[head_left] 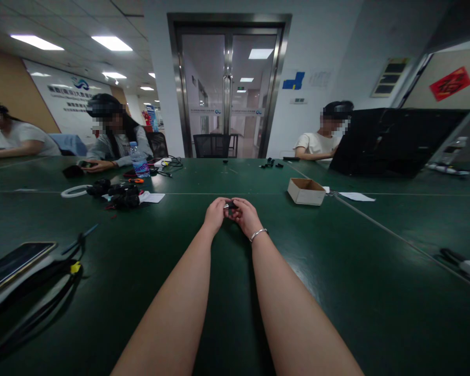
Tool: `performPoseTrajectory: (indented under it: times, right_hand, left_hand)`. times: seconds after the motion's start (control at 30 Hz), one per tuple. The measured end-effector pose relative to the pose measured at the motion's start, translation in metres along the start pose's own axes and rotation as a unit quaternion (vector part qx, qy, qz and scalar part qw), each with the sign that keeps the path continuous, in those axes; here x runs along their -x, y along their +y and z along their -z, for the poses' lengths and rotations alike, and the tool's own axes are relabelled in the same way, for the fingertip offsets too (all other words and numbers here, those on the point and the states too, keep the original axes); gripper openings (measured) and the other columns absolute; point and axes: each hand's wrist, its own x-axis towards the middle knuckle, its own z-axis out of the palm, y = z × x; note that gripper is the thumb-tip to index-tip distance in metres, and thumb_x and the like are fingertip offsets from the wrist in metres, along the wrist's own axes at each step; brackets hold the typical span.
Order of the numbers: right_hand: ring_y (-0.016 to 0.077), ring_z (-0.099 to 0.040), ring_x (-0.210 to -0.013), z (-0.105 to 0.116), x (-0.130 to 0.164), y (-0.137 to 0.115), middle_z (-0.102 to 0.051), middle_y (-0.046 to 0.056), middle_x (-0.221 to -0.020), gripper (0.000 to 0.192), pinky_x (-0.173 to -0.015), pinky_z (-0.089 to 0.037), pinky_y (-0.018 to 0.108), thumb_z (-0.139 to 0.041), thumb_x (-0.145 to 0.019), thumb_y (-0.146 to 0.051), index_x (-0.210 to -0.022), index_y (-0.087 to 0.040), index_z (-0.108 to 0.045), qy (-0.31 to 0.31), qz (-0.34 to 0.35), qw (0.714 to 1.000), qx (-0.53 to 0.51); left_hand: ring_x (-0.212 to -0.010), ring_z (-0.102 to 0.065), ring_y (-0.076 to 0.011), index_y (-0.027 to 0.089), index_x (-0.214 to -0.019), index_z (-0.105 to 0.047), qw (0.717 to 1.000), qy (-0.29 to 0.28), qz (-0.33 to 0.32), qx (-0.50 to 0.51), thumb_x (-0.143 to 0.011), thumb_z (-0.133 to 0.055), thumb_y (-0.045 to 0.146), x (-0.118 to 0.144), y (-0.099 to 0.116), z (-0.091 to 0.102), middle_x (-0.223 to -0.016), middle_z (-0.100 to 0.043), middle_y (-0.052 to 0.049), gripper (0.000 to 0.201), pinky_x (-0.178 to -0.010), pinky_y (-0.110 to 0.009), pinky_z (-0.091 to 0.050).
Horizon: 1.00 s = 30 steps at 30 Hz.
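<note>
My left hand (215, 215) and my right hand (247, 215) meet over the dark green table (235, 292), fingers closed in a pinch. Between their fingertips is a small black object (231, 204) with a shiny silvery part at its left side. Its kind is too small to make out, and the fingers cover much of it. Both hands touch it, one from each side. A silver bracelet (258, 234) circles my right wrist.
Left of my hands lie a bundle of black parts (119, 193) and a water bottle (139, 161). A phone (15, 263) and black cables (58, 292) are nearer. An open box (306, 192) and a monitor (391, 141) stand right. Several people sit across the table.
</note>
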Motion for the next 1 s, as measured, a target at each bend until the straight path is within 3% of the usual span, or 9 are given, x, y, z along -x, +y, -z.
performPoseTrajectory:
  times: [0.47, 0.63, 1.0]
  right_hand:
    - [0.0081, -0.049, -0.038, 0.0023, -0.0034, 0.0019, -0.059, -0.003, -0.057, 0.009, -0.044, -0.052, 0.021, -0.063, -0.077, -0.014, -0.085, -0.018, -0.061, -0.004, 0.000, 1.000, -0.002]
    - [0.0076, -0.048, -0.038, 0.0016, -0.0021, 0.0013, -0.059, -0.003, -0.057, 0.010, -0.045, -0.053, 0.022, -0.063, -0.076, -0.015, -0.086, -0.018, -0.061, -0.001, -0.001, 1.000, 0.001]
    - [0.0076, -0.049, -0.038, -0.0001, 0.0008, -0.0010, -0.058, -0.003, -0.057, 0.010, -0.044, -0.052, 0.021, -0.061, -0.076, -0.013, -0.085, -0.017, -0.061, -0.003, -0.003, 1.000, -0.001]
  left_hand:
    - [-0.045, -0.040, -0.0091, 0.016, -0.091, -0.060, 1.000, 0.001, 0.006, -0.020, -0.081, -0.045, 0.024, 0.0035, 0.0036, 0.0006, -0.055, -0.047, 0.003, 0.020, -0.046, -0.019, -0.032]
    - [-0.046, -0.040, -0.0088, 0.017, -0.098, -0.059, 0.999, 0.026, -0.003, -0.030, -0.079, -0.045, 0.021, 0.0014, 0.0001, 0.0008, -0.060, -0.050, 0.003, 0.024, -0.047, -0.020, -0.033]
    - [-0.046, -0.041, -0.0107, 0.016, -0.091, -0.060, 1.000, 0.001, -0.010, -0.016, -0.081, -0.042, 0.024, 0.0012, -0.0015, 0.0002, -0.052, -0.046, 0.004, 0.022, -0.048, -0.020, -0.034]
